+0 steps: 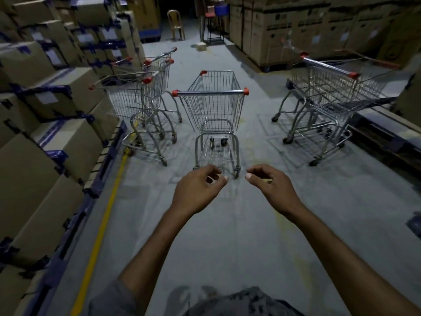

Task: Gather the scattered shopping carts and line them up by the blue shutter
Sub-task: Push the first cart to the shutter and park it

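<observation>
Both hands empty, left hand (200,190) and right hand (271,188) with fingers loosely curled, short of middle cart (213,106) on aisle floor; side carts (136,103) (330,99) close, risk clipping them; shutter not visible

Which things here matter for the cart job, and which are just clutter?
Job: centre cart; left carts; right carts; left hand, right hand, both empty.
Lying about: plastic chair; small floor box; stacked cartons; yellow line.
</observation>
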{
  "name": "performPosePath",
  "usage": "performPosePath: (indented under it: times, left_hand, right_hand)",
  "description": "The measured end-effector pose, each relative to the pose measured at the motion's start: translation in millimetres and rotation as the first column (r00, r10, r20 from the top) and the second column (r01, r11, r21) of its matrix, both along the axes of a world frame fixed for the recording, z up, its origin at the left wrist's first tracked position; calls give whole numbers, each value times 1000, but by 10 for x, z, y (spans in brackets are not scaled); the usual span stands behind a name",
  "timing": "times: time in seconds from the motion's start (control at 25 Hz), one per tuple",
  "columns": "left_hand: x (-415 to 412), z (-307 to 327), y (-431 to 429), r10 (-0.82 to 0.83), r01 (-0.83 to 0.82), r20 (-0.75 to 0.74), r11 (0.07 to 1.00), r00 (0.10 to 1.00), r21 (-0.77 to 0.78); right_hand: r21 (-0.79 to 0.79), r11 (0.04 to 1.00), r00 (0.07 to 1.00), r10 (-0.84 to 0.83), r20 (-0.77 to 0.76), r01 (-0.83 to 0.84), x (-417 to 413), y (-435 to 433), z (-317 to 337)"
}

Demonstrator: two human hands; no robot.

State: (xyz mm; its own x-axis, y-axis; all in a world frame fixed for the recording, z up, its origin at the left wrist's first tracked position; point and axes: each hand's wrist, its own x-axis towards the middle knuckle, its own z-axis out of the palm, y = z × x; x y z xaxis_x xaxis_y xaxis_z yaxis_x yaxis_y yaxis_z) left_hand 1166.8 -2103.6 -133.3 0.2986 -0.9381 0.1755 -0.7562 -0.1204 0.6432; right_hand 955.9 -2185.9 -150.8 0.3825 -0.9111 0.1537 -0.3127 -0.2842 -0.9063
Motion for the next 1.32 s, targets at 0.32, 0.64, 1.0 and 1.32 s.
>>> performPosePath:
  times: [0.32, 0.64, 1.0, 1.32]
  left_hand:
    - [820, 106, -1677, -66, 83, 119, 987, 991, -140]
    - [1290, -83, -3365, 19, 42, 309, 981, 951, -189]
    - [1862, -244, -4635, 71, -43, 294, 994, 953, -98]
    - [2697, -506, -5693, -23, 16, 364, 1000, 931, 23]
  right_hand:
    - [-115, 990, 991, -94, -96, 83, 817, -1490, 115]
    - [-318, 948, 948, -101, -300, 1, 1336, -3370, 25]
    - [-324, 937, 935, 9, -354, -132, 2022, -4943, -37]
    - [-376, 904, 860, -20, -510, -202, 2807, -5870, -260]
